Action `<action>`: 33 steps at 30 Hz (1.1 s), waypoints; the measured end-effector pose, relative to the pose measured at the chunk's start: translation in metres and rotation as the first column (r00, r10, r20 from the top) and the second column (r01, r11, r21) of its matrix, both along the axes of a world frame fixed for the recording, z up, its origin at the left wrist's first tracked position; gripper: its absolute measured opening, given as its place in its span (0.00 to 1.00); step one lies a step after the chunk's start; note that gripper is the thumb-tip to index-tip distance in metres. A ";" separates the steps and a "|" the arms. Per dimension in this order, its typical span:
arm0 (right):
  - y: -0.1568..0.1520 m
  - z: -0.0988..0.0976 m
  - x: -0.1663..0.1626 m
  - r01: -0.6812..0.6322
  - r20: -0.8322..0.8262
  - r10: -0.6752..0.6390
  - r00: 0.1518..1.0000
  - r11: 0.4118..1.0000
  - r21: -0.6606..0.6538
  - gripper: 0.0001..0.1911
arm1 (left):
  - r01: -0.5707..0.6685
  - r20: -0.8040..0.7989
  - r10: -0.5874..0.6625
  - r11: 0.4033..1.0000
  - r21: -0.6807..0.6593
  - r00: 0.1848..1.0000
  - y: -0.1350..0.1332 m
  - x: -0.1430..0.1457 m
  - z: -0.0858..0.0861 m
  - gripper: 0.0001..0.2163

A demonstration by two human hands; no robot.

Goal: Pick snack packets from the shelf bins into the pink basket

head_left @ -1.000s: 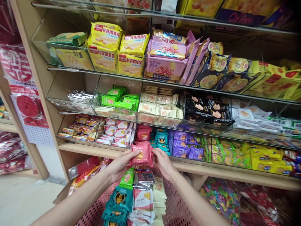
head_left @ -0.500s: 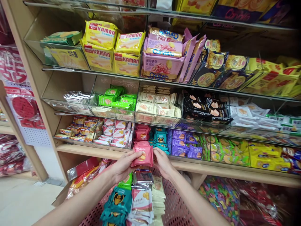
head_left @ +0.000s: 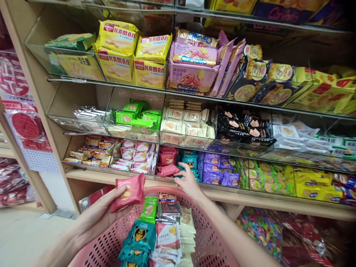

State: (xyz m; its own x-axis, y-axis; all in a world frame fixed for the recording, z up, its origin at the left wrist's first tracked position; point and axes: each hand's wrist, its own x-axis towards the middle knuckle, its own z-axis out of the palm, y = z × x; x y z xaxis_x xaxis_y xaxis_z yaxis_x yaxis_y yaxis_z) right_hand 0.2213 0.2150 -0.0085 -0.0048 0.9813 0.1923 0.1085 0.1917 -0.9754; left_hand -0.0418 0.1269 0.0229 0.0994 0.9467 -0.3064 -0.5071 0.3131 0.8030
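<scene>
Up-right tilted long axis of pink packet, pinched in left hand; right hand fingers pinching shelf packet

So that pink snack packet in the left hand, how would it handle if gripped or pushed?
The pink packet looks like a soft puffy film pouch, so probably light and yielding. The left hand bears it on open fingers, suggesting little weight. Its glossy wrapper may slide; the contents could crush if squeezed.

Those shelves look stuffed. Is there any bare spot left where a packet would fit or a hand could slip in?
The clear bin left of the green packets is bare behind its silver packets. The pink basket has free floor left of its stacked packets. Elsewhere the bins are crowded, including the red packets by the right hand.
</scene>
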 end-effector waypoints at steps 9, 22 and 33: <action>0.014 0.009 -0.008 -0.019 0.597 -0.184 0.781 0.948 0.317 0.24 | 0.038 0.180 -0.021 0.995 -0.090 0.983 -0.025 -0.026 -0.013 0.23; 0.009 0.031 -0.006 -0.179 0.915 -0.340 0.216 0.908 0.380 0.12 | -0.005 0.200 0.030 0.992 -0.126 0.979 -0.037 -0.028 -0.011 0.26; 0.020 0.041 0.006 -0.229 0.818 -0.268 0.509 0.874 0.429 0.09 | -0.041 0.145 0.059 0.991 -0.125 0.988 -0.037 -0.026 -0.019 0.19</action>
